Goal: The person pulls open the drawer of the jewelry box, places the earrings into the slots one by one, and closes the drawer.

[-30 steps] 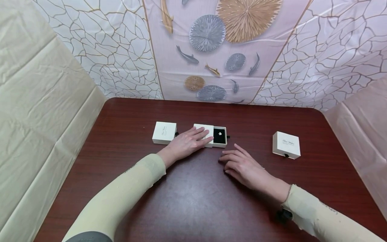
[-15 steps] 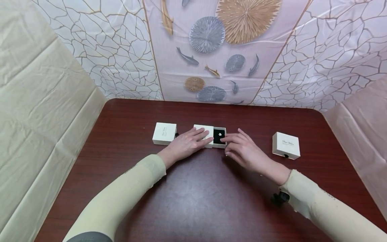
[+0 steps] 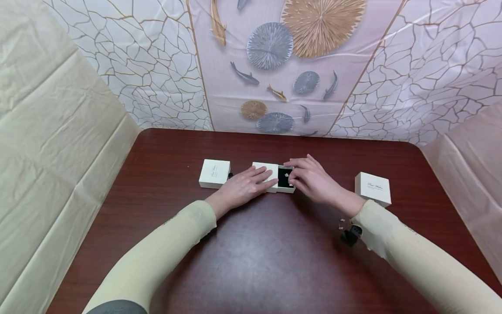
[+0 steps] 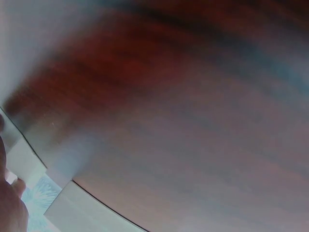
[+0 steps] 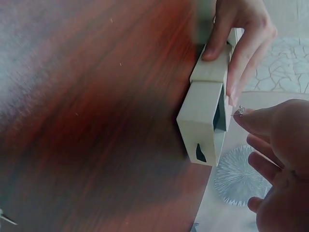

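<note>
My left hand [image 3: 245,183] lies with its fingers straight over the white sleeve [image 3: 273,166] of a small jewellery box. In the right wrist view its thumb touches the side of that sleeve. The drawer [image 3: 285,190] is slid partly out to the right and has a black pad. One flower-like stud earring [image 3: 286,175] sits on the pad. My right hand [image 3: 313,179] is over the drawer's right end. It pinches a small sparkling stud earring [image 5: 240,111] at the thumb tip, with the thin pin sticking out.
A closed white box [image 3: 214,172] stands to the left, another white box [image 3: 373,187] to the right. Tiny earrings [image 3: 341,222] lie on the dark red table [image 3: 251,261] close to the right wrist's black camera [image 3: 351,235]. A patterned curtain [image 3: 157,65] hangs behind.
My right hand has moved up and left from the table to the drawer, bringing a stud earring over the black pad. My left hand has stayed on the sleeve.
</note>
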A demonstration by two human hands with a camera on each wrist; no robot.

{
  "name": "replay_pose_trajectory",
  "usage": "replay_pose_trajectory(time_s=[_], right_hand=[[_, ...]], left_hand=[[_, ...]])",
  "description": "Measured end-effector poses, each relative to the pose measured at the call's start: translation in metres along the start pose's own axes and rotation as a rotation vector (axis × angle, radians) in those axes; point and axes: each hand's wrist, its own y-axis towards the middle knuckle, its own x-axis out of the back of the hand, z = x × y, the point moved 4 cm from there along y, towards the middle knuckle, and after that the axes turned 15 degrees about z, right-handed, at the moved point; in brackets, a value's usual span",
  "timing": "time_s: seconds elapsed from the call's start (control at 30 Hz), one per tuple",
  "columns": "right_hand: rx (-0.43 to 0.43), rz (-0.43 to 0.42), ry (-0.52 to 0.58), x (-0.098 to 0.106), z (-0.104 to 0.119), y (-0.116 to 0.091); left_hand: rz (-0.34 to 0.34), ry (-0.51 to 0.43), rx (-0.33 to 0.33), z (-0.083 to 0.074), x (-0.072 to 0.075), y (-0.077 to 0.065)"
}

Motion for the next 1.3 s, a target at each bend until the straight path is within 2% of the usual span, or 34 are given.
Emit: replay_pose_trajectory(time_s=[0.6,1.3], right_hand=[[-0.05,0.056,0.034,-0.008,-0.019,0.02],[-0.058,0.057,0.026,-0.017,-0.024,0.026]], left_hand=[[-0.005,-0.008,0.001,0.0,-0.001,0.0],[0.012,0.004,0.008,0.0,-0.002,0.0]])
